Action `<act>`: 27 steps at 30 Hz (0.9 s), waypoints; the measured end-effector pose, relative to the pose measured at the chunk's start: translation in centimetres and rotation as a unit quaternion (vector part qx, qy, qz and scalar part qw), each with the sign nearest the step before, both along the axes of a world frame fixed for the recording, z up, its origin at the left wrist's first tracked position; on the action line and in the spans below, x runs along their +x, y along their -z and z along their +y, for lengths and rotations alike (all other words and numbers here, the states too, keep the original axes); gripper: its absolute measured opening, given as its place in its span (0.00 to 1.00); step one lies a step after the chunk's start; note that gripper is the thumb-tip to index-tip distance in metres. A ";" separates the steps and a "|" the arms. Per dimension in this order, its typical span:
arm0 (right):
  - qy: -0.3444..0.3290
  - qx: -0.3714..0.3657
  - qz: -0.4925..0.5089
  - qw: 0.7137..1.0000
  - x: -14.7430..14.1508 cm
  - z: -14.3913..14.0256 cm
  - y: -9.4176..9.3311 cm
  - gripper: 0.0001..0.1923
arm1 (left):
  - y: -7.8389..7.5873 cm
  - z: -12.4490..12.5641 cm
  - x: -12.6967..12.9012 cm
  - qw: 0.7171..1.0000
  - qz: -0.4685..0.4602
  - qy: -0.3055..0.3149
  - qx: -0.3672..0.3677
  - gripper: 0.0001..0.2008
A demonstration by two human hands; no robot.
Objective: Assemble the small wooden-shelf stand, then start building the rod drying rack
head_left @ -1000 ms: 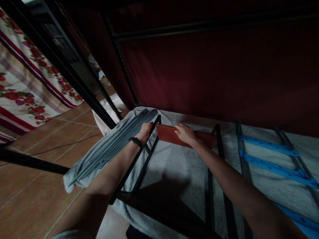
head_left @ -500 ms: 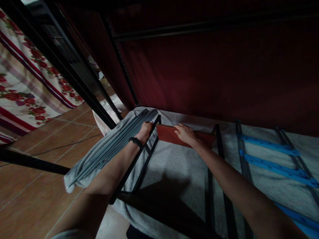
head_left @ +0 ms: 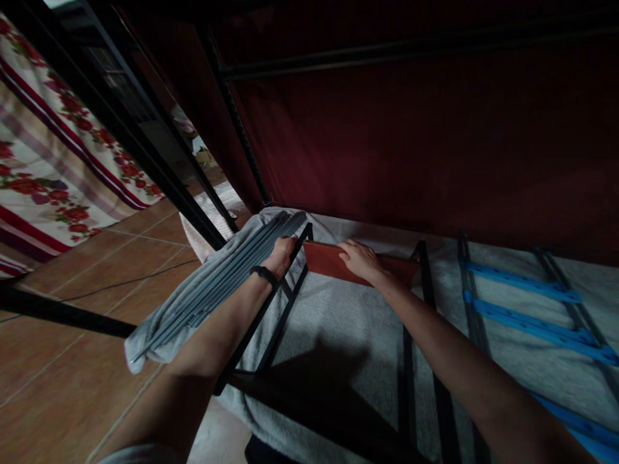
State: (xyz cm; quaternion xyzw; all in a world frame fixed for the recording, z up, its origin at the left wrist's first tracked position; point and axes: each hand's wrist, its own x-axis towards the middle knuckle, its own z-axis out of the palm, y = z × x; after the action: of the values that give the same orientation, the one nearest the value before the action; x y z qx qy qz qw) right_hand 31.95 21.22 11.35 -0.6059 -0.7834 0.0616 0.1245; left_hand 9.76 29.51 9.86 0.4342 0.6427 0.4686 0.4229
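My left hand (head_left: 282, 253) grips the far end of a black metal side frame (head_left: 273, 325) that lies on a grey towel (head_left: 333, 316). A dark band sits on that wrist. My right hand (head_left: 358, 259) rests with its fingers over the top edge of a reddish-brown board (head_left: 325, 260), which spans between that frame and a second black frame rail (head_left: 426, 283) to the right. The board stands on edge near the dark red back wall.
A bundle of grey metal rods (head_left: 227, 280) lies on the towel left of my left arm. A frame with blue cross straps (head_left: 525, 309) lies at the right. Black uprights (head_left: 145, 161) rise at the left over the tiled floor (head_left: 72, 348); a flowered cloth (head_left: 43, 161) hangs beyond.
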 end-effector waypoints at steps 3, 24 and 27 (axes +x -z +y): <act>0.004 -0.001 0.000 1.000 -0.1 -0.1 -0.1 0.16 | 0.0 -0.1 0.1 1.000 0.003 -0.011 -0.017 0.09; 0.005 -0.009 0.009 1.000 0.0 -0.1 -0.1 0.16 | -0.2 -0.3 0.3 1.000 0.006 0.004 -0.021 0.06; 0.008 -0.012 0.005 1.000 0.0 -0.1 -0.1 0.16 | -0.1 -0.2 0.2 1.000 0.006 0.004 -0.015 0.06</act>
State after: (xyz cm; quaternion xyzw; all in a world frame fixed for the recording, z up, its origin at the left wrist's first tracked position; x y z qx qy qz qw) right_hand 31.90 21.15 11.43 -0.6129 -0.7773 0.0732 0.1220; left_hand 9.97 29.35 9.94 0.4330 0.6508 0.4545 0.4270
